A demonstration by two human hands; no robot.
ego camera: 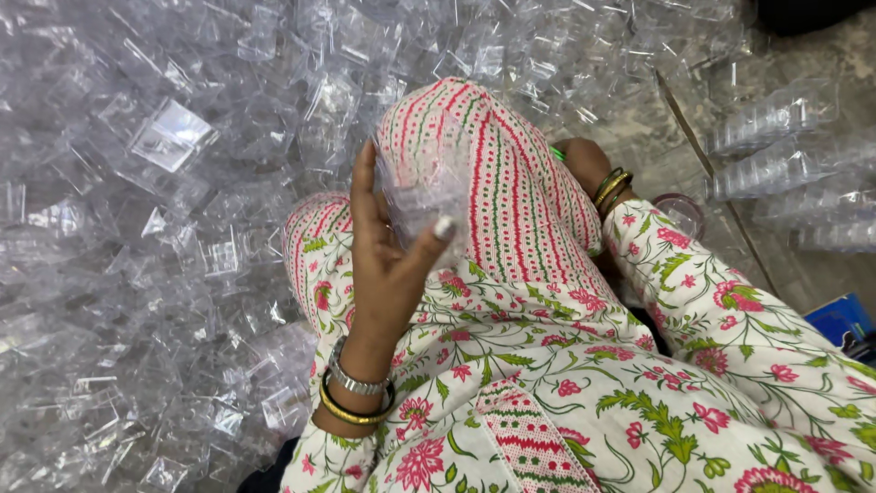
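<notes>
My left hand [383,265] is raised in front of my bent knee and grips a small clear plastic piece [422,187] between thumb and fingers. Bangles ring that wrist. My right hand [584,164] reaches past the far side of the knee; only its back and bangled wrist show, its fingers are hidden behind the striped trouser leg [497,183]. A flowered tunic sleeve covers my right arm.
A deep heap of clear plastic pieces [155,183] covers the floor to the left and ahead. Stacked clear trays [776,119] lie at the right on bare floor. A small round clear lid [680,212] sits by my right wrist. A blue object [844,321] is at the right edge.
</notes>
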